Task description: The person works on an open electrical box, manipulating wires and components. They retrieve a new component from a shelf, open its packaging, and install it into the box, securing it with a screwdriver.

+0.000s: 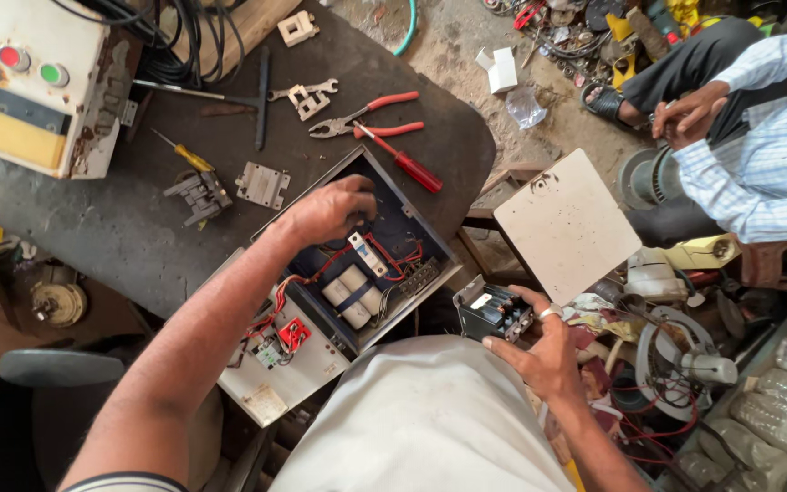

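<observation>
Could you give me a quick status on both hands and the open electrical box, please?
Left hand inside the open electrical box, closed around something unseen. Right hand holds a black contactor block beside the box. Red wires crowd the interior.

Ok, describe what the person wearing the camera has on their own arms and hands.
Both forearms are bare. The left hand has no visible ring or band. The right hand wears a silver-coloured ring on one finger. At the bottom edge, a dark sleeve hem with a light stripe shows on the left upper arm.
</observation>
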